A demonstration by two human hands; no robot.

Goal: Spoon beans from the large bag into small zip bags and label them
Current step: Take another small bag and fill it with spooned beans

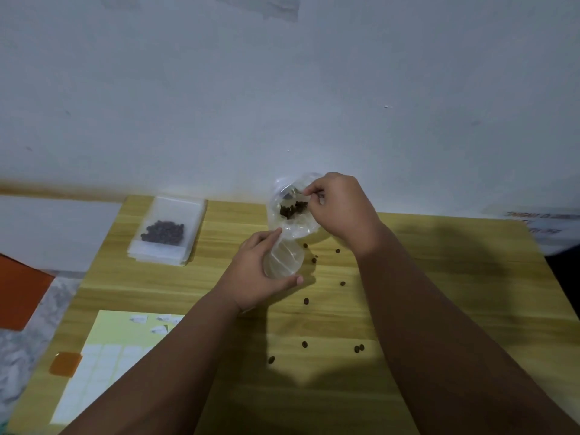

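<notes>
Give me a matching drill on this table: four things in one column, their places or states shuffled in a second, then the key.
1. filled zip bag
2. label sheet
3. loose beans
4. spoon

A. scattered on the bare tabletop
B. near left corner of the table
C. inside the held clear bag
D. lying on a stack of bags, far left

Pairs: 1-D, 2-B, 3-A, 4-C

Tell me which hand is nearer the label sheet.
Left. The left hand, holding the clear bag low down, sits just up and right of the label sheet. The right hand is farther off, up at the bag's mouth.
</notes>
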